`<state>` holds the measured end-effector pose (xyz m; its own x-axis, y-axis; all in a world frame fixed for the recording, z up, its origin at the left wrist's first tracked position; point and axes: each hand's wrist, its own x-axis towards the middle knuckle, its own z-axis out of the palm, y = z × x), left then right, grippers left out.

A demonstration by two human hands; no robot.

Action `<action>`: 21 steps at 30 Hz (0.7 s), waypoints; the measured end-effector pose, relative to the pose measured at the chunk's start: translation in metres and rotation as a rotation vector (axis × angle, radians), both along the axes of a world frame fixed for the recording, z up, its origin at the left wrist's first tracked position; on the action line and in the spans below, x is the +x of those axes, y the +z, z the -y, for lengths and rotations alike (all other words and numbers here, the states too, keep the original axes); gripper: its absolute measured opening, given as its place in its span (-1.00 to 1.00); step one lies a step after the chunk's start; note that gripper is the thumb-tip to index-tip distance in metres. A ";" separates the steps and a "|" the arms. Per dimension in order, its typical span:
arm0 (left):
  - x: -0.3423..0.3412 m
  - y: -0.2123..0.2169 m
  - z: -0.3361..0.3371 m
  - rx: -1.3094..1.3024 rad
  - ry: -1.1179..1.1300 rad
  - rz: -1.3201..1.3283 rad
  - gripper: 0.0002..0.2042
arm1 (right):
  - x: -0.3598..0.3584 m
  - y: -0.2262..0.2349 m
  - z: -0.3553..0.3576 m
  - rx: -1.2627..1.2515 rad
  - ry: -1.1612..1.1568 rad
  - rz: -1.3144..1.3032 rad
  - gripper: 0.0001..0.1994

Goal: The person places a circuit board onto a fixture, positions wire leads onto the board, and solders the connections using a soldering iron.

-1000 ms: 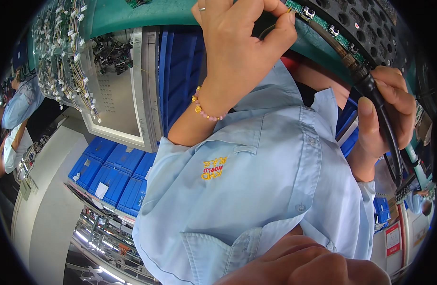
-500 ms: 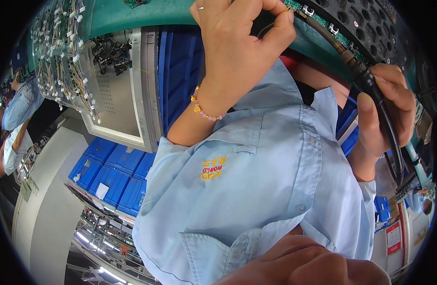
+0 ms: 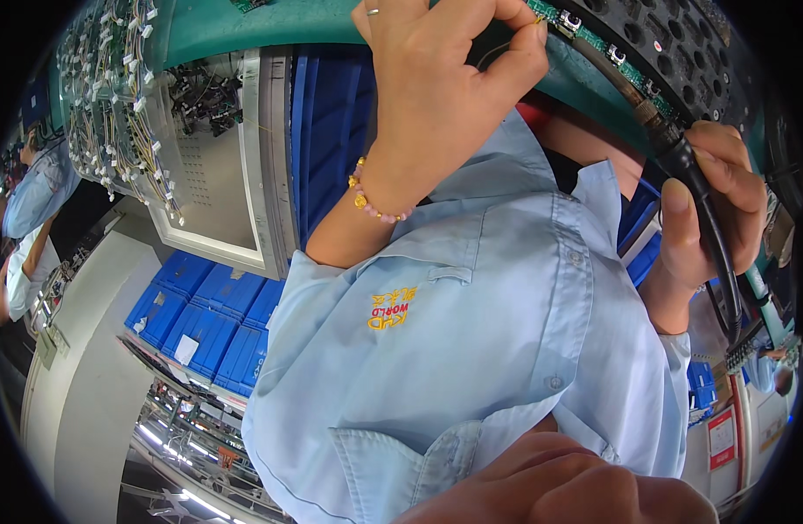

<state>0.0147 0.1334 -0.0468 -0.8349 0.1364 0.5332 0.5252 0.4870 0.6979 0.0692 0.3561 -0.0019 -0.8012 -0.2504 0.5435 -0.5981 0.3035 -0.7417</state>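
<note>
The left hand [image 3: 445, 79] pinches something too small to make out, its fingers pressed together at the green bench edge [image 3: 244, 26]. The right hand [image 3: 711, 210] wraps a black cable [image 3: 711, 227]. Blue bins [image 3: 201, 314] carry white labels; a red sign [image 3: 720, 437] hangs lower right.

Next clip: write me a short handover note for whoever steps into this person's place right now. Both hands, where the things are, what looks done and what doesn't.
Left hand: raised at the edge of the green work surface, fingertips pinched on a thin wire; a bead bracelet is on the wrist.
Right hand: closed grip on a black tool handle with a cable, its tip pointing up toward the green circuit board.
Also there: blue bins on the lower left, wire harnesses on the upper left.
Done: tool and wire are both in hand.
Left: whether the tip touches the board cannot be made out; the work at that point looks unfinished.
</note>
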 end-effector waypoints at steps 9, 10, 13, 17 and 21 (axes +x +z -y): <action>0.001 0.004 0.000 -0.027 0.000 -0.006 -0.89 | 0.000 0.003 0.003 0.028 -0.009 0.027 -0.69; 0.001 0.004 -0.001 0.016 -0.003 0.020 -0.89 | 0.000 0.003 0.003 0.025 -0.014 0.032 -0.69; 0.000 -0.001 -0.001 0.080 -0.007 0.034 -0.89 | 0.001 0.003 0.002 0.024 -0.013 0.063 -0.69; -0.001 -0.002 0.002 0.046 -0.010 0.019 -0.89 | 0.003 -0.001 -0.004 -0.034 -0.021 0.007 -0.70; 0.000 0.002 0.003 -0.049 -0.002 0.010 -0.88 | 0.003 -0.002 -0.004 -0.048 -0.012 -0.015 -0.69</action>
